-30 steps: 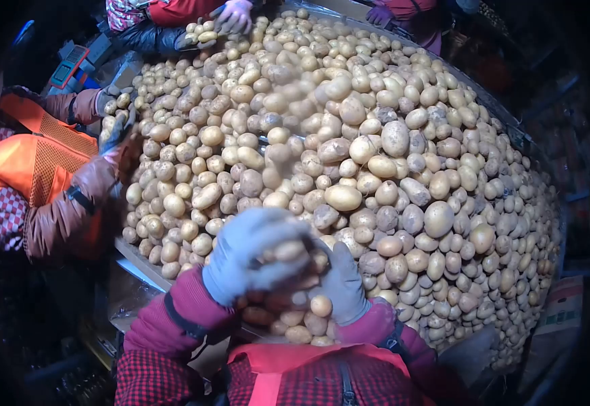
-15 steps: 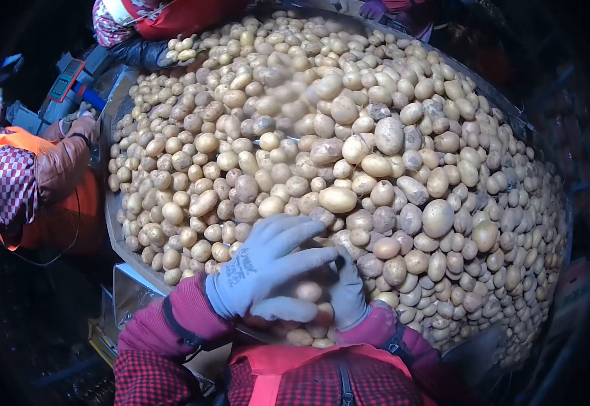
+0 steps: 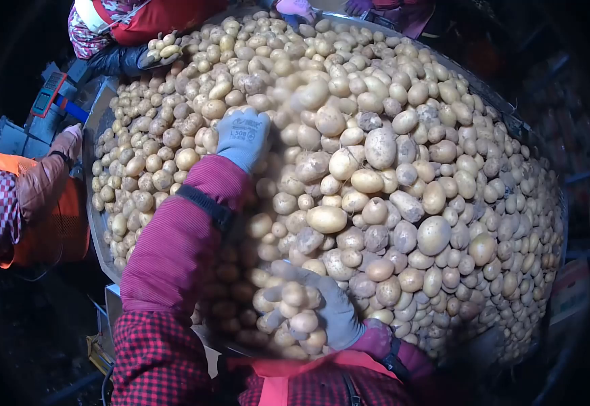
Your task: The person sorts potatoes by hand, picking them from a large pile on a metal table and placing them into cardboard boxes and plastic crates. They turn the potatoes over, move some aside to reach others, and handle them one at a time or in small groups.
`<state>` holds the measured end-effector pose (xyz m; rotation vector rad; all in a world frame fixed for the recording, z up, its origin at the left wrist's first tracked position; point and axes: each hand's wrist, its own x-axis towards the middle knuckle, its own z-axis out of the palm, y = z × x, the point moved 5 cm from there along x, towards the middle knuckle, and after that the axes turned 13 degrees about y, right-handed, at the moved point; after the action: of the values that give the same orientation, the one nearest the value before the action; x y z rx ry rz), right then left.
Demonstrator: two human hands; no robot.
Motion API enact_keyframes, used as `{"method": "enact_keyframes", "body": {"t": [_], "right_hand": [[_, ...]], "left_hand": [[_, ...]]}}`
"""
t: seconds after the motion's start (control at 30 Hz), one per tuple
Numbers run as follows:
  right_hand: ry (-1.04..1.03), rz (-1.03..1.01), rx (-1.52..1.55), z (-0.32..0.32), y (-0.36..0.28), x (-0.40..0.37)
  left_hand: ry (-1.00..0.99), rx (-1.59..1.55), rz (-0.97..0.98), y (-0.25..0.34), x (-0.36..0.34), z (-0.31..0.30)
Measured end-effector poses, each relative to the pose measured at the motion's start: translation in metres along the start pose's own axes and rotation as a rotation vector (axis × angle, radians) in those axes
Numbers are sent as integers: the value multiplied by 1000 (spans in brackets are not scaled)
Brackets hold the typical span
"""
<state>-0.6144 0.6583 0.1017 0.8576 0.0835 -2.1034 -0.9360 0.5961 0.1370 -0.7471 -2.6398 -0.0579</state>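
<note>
Potatoes (image 3: 376, 169) heaped across the whole tabletop (image 3: 92, 223). Right hand (image 3: 328, 311) near the front edge has its fingers (image 3: 272, 296) curled round a handful; left hand (image 3: 244, 139) rests further up the pile, can't tell its grip. Firm, dusty, rolly things, so I'd scoop from underneath.

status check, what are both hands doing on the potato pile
Left hand stretched out on the potato pile, grip hidden. Right hand cupped round small potatoes at near edge. Co-worker's hand at left rim, apart.
</note>
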Motion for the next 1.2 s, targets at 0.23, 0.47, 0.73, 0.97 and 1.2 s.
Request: {"method": "enact_keyframes", "body": {"t": [0.23, 0.47, 0.73, 0.97, 1.2], "right_hand": [[17, -219, -135, 59, -4, -31], [175, -284, -368, 75, -11, -38], [-277, -109, 47, 64, -6, -20], [96, -543, -262, 50, -7, -28], [-25, -491, -254, 35, 11, -25]], "left_hand": [[7, -468, -92, -41, -26, -28], [-142, -547, 133, -8, -49, -12], [-136, -423, -34, 11, -49, -13], [77, -1190, -183, 41, -130, -143], [213, -952, 491, 102, -189, -207]]}}
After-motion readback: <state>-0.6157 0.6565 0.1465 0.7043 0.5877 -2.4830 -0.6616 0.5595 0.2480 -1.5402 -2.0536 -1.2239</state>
